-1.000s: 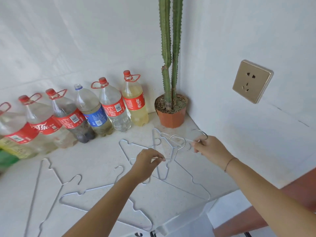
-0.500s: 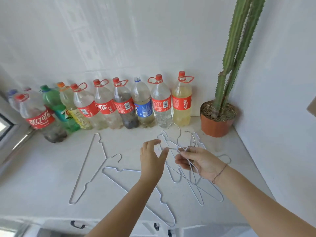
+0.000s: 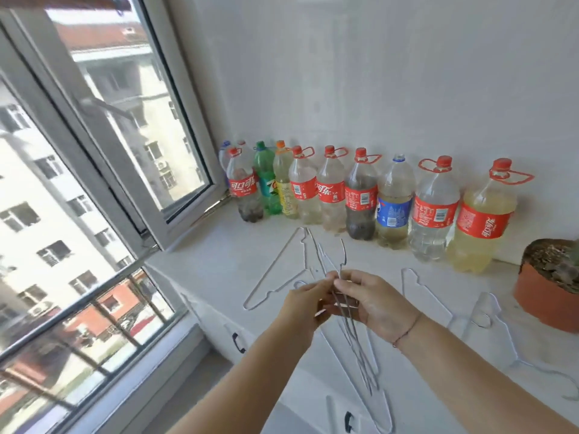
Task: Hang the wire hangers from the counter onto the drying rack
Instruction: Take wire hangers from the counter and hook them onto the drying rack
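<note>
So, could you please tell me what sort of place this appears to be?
Probably a home balcony or utility nook: an open window facing apartment blocks and a white counter lined with soda bottles.

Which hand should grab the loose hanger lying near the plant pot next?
Right, probably. The right hand is on the same side as that hanger by the plant pot; the left hand would have to cross the held bundle.

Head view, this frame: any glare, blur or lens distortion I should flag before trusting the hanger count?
Head view: daylight through the window overexposes the buildings outside; its frame bows with wide-angle distortion; the held wire hangers are thin, slightly smeared and low-contrast against the pale counter, so counting is unreliable; the bottles have legible labels.
</note>
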A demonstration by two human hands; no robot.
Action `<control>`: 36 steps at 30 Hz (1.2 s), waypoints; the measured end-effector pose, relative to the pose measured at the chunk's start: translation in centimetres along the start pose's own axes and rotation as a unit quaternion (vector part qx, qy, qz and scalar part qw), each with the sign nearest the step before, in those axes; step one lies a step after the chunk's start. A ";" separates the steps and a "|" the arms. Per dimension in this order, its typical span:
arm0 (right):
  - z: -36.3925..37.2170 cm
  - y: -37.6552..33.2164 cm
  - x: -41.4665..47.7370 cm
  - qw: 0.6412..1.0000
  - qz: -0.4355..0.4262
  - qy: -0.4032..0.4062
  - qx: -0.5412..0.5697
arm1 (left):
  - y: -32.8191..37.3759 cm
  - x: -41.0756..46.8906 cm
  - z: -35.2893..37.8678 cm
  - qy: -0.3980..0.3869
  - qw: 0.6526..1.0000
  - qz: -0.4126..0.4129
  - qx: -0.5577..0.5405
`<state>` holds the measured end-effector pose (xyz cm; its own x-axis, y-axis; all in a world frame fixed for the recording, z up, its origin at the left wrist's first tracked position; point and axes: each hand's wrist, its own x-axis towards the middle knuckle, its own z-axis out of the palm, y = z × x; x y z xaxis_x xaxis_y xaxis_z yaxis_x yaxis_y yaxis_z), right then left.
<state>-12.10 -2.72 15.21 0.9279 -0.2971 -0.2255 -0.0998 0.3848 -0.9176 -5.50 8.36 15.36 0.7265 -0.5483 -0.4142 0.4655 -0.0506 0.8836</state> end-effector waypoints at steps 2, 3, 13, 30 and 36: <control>2.9 -0.3 0.2 0.999 0.001 -0.051 -0.019 | 1.1 -1.3 -2.4 0.040 0.999 0.019 -0.015; 4.3 -0.4 0.2 0.997 0.003 -0.075 -0.023 | 1.7 -2.1 -3.6 0.053 0.998 0.033 -0.020; 17.9 -2.3 -1.2 0.978 -0.001 -0.207 -0.032 | 7.2 -13.6 -15.4 0.186 0.970 0.135 -0.080; 39.5 -9.1 -9.7 0.936 -0.116 -0.327 -0.069 | 16.7 -36.0 -25.6 0.386 0.873 0.291 -0.064; 45.8 -11.2 -9.6 0.927 -0.116 -0.355 -0.039 | 20.8 -37.1 -26.4 0.409 0.842 0.335 -0.110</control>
<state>-3.40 35.80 42.67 0.9274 0.2974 0.2269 0.1311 0.3097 -0.9417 -9.40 49.68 43.36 0.9263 0.3702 0.0696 -0.1702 0.2467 0.9540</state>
